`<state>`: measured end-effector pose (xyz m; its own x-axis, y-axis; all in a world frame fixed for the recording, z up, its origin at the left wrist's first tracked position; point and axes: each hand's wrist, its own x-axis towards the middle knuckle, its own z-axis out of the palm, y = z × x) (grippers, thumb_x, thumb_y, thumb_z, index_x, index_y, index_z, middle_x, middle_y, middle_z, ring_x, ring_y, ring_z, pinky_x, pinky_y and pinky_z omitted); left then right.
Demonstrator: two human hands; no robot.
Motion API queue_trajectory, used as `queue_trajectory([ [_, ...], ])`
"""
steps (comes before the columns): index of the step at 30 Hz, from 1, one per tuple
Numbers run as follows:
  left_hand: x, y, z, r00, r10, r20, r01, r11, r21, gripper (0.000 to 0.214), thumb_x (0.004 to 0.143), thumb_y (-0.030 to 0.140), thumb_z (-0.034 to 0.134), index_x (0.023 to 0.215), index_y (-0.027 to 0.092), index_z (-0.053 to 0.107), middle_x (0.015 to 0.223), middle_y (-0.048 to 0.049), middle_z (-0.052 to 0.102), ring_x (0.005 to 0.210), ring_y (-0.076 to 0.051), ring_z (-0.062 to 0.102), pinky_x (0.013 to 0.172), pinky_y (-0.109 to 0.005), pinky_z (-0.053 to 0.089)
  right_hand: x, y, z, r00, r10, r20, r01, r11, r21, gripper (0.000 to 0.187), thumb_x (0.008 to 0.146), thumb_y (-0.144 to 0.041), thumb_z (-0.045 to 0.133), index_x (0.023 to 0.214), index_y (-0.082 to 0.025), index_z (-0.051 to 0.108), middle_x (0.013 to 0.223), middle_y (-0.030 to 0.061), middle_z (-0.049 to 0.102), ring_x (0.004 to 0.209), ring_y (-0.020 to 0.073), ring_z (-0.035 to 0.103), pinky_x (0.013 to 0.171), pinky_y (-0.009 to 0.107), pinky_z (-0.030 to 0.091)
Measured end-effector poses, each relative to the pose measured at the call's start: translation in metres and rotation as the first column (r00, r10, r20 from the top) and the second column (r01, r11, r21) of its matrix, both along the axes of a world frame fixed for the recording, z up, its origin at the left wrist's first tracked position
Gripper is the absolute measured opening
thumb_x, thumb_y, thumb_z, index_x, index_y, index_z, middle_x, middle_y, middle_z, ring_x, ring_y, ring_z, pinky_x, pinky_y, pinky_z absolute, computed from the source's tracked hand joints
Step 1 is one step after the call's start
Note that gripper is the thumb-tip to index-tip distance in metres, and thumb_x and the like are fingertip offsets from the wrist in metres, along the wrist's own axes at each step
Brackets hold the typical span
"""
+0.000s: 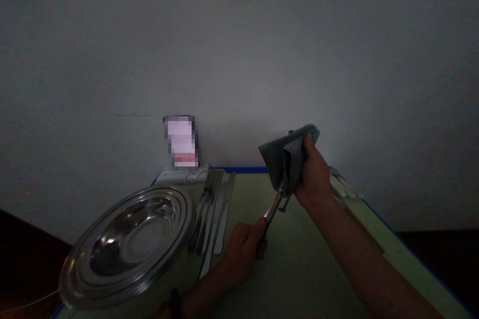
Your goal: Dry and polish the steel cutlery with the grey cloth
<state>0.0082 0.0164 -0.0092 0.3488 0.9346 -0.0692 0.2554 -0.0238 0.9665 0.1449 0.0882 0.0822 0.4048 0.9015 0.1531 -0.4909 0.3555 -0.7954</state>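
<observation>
My left hand [245, 244] is closed around the lower end of a piece of cutlery [274, 205] with a shiny metal handle, which slants up to the right. Its far end is hidden in a folded grey-green checked cloth [279, 159], so I cannot tell whether it is a knife or something else. Gripping that cloth around it, my right hand [316, 174] has its thumb on the near side. Left of my left hand, several metal table knives [219, 224] and other cutlery lie side by side on the green table mat [299, 264].
Stacked shiny metal plates [145, 286] take up the left of the table. Behind them a phone [182, 142] leans upright on a white object [177, 176] near the wall. At right lie a white item [342, 187] and a thin brown stick-like thing [364, 229].
</observation>
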Motion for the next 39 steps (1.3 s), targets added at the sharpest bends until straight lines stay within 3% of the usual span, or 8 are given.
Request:
queue_trajectory([
  [7,0.002,0.001,0.001,0.999,0.020,-0.031,-0.017,0.995,0.100,0.060,0.086,0.061,0.020,0.047,0.020,0.037,0.046,0.0043,0.034,0.047,-0.011,0.034,0.051,-0.026,0.026,-0.022,-0.008,-0.015,0.951,0.049,0.306,-0.024,0.996,-0.084,0.043,0.073,-0.057,0.053,0.087,-0.018,0.066,0.075,0.0022,0.065,0.076,0.0173,0.057,0.069,0.029,0.041],
  [12,0.004,0.005,-0.003,0.991,0.131,0.031,-0.134,0.985,0.106,0.056,0.084,0.065,0.021,0.053,0.021,0.037,0.051,0.0038,0.036,0.049,-0.012,0.032,0.050,-0.025,0.026,-0.034,-0.013,-0.025,0.763,0.248,0.597,-0.193,0.969,-0.155,0.040,0.075,-0.054,0.051,0.065,-0.017,0.062,0.060,-0.0004,0.058,0.060,0.0144,0.049,0.058,0.026,0.035],
  [16,0.004,0.007,-0.004,0.990,0.141,0.029,-0.144,0.981,0.130,0.054,0.085,0.063,0.023,0.055,0.020,0.038,0.053,0.0031,0.038,0.051,-0.012,0.033,0.050,-0.025,0.027,-0.034,-0.012,-0.026,0.649,0.313,0.694,-0.267,0.947,-0.177,0.039,0.077,-0.051,0.050,0.059,-0.018,0.058,0.056,-0.0011,0.055,0.056,0.0130,0.045,0.053,0.026,0.031],
  [19,0.005,0.005,-0.005,0.996,0.090,0.015,-0.091,0.983,0.159,0.050,0.089,0.055,0.023,0.060,0.019,0.043,0.056,0.0022,0.043,0.052,-0.012,0.039,0.052,-0.025,0.030,-0.030,-0.011,-0.023,0.699,0.277,0.659,-0.258,0.957,-0.129,0.036,0.076,-0.049,0.053,0.060,-0.018,0.060,0.058,-0.0011,0.056,0.057,0.0133,0.047,0.054,0.026,0.033],
  [25,0.006,0.000,-0.007,0.996,-0.093,-0.013,0.094,0.975,0.200,0.032,0.093,0.039,0.028,0.097,0.017,0.051,0.065,0.0021,0.051,0.058,-0.012,0.046,0.058,-0.023,0.035,-0.014,-0.006,-0.008,0.896,0.201,0.397,-0.168,0.979,-0.118,0.038,0.071,-0.054,0.056,0.078,-0.018,0.065,0.067,-0.0003,0.061,0.066,0.0147,0.054,0.062,0.027,0.039],
  [31,0.002,0.001,-0.002,0.997,-0.072,-0.021,0.074,0.986,0.147,0.037,0.092,0.045,0.028,0.087,0.017,0.053,0.061,0.0044,0.041,0.057,-0.012,0.041,0.055,-0.022,0.032,0.004,-0.002,0.006,0.988,0.026,0.149,-0.032,0.999,0.032,0.034,0.072,-0.052,0.055,0.079,-0.020,0.062,0.071,0.0001,0.063,0.073,0.0155,0.060,0.068,0.028,0.044],
  [35,0.001,0.004,-0.004,0.993,-0.102,0.059,0.099,0.994,0.057,0.048,0.089,0.054,0.027,0.074,0.017,0.053,0.056,0.0045,0.041,0.053,-0.011,0.040,0.052,-0.022,0.030,0.000,-0.001,0.003,0.991,-0.020,0.132,0.006,0.994,0.106,0.032,0.074,-0.051,0.054,0.080,-0.021,0.059,0.073,0.0006,0.065,0.074,0.0160,0.062,0.068,0.030,0.046],
  [39,0.002,0.006,-0.007,0.993,-0.058,0.101,0.058,0.998,0.003,0.051,0.086,0.059,0.030,0.065,0.017,0.051,0.052,0.0050,0.039,0.050,-0.011,0.038,0.050,-0.022,0.029,-0.007,0.000,-0.004,0.986,0.000,0.168,-0.016,0.995,0.094,0.034,0.076,-0.052,0.051,0.084,-0.020,0.059,0.073,0.0025,0.068,0.077,0.0180,0.063,0.068,0.032,0.047],
])
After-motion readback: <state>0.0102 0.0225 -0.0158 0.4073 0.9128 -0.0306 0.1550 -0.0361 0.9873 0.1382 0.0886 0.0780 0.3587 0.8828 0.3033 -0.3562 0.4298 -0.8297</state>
